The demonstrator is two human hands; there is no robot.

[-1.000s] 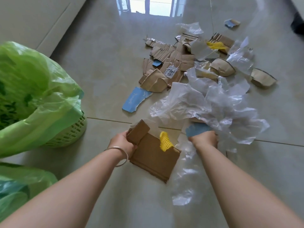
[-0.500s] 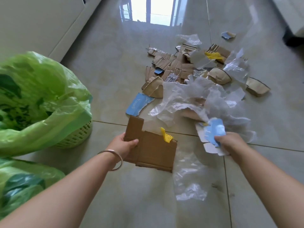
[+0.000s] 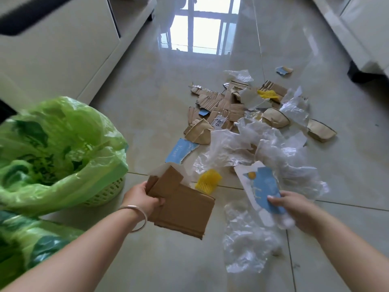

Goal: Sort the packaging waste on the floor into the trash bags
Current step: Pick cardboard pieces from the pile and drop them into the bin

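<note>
While left hand (image 3: 143,200) grips brown cardboard piece (image 3: 183,207) by its left edge above the floor (image 3: 147,102), right hand (image 3: 294,209) pinches blue-and-white card (image 3: 261,186), thumb on top; yellow scrap (image 3: 208,181) just behind cardboard, clear plastic (image 3: 246,245) below, green trash bag (image 3: 59,148) at left, waste pile (image 3: 242,114) beyond

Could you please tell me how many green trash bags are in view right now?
2. One green bag lines the basket at left, open; a second green bag lies nearer, at the lower left corner, partly cut off. More may lie out of frame.
</note>
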